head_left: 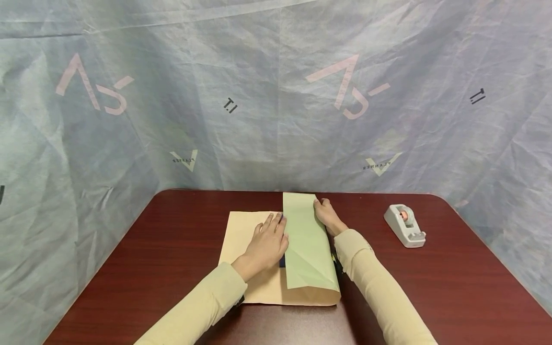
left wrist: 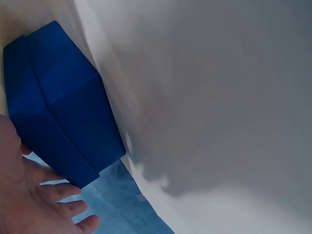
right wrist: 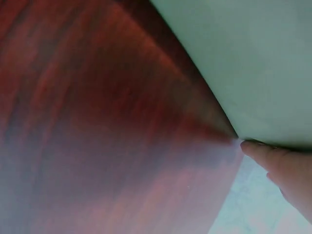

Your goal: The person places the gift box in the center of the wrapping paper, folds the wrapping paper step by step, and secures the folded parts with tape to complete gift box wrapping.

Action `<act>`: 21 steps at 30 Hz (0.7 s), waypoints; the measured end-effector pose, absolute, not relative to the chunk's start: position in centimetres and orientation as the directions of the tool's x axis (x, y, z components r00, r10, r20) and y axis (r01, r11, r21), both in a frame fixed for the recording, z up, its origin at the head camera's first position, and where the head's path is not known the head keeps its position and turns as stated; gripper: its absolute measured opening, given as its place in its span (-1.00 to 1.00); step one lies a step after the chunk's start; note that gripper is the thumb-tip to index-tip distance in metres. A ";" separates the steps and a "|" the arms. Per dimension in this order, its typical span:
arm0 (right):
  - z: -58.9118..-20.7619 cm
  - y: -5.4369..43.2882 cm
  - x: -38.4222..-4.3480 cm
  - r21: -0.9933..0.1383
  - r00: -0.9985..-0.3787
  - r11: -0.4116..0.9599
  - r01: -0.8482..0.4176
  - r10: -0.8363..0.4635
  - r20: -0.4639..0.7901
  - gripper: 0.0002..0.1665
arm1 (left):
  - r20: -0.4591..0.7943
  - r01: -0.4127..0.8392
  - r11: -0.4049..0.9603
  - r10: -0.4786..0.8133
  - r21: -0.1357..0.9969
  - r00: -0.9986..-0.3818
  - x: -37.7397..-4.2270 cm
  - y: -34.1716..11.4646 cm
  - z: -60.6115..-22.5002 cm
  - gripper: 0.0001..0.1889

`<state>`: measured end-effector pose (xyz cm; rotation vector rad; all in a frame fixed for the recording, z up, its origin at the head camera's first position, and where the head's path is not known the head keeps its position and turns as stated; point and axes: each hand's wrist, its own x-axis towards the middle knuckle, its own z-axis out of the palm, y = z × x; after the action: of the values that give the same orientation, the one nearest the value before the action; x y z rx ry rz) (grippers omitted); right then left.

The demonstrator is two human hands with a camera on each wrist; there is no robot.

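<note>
from a distant control seat, i watch two bare hands at work on wrapping paper (head_left: 308,239) and a blue box (left wrist: 61,105) over a dark red tabletop (head_left: 172,254). the left grip (head_left: 268,242) is wide, its fingers stretched out and holding nothing, resting against the box; in the left wrist view, those fingers lie spread along the lower side of the box, just below its lid line. only a narrow strip of blue shows in the head view, beside and under the left grip, at the free edge of the paper's flap. the right grip (head_left: 329,216) is narrow, pinching the far part of the paper's right edge; my right wrist view catches a fingertip touching the paper there. between the two grips spreads the folded flap, pale green outside, while the cream inner face lies beneath and to the left of the left grip. a white tape dispenser (head_left: 401,233) with an orange-toned roll stands to the right of the right grip, well apart from it. beyond both grips hangs a gray-blue sheet (head_left: 258,129) printed with pink and pale yellow marks.
</note>
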<state>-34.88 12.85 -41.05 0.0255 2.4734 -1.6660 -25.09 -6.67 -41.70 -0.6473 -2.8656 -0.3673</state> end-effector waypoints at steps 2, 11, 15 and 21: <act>-40.9 12.8 -35.1 -0.917 -0.988 0.386 0.104 -0.064 -0.139 -0.27 | 0.236 0.446 0.873 0.399 0.199 -0.886 -25.1 -6.7 -41.7 -0.47; -41.0 13.3 -35.5 -0.915 -0.983 0.379 0.136 -0.061 -0.172 -0.26 | 0.233 0.443 0.873 0.396 0.206 -0.888 -25.2 -6.7 -42.1 -0.46; -40.9 13.4 -35.5 -0.912 -0.986 0.388 0.135 -0.041 -0.163 -0.27 | 0.232 0.442 0.873 0.395 0.207 -0.889 -25.2 -6.7 -42.1 -0.45; -40.8 13.3 -35.6 -0.909 -0.990 0.406 0.096 -0.053 -0.128 -0.33 | 0.251 0.445 0.873 0.394 0.199 -0.884 -25.2 -6.7 -42.0 -0.46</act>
<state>-35.56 13.31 -40.77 0.0386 2.5176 -1.6407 -25.17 -6.70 -42.04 -0.6436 -2.8424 -0.3728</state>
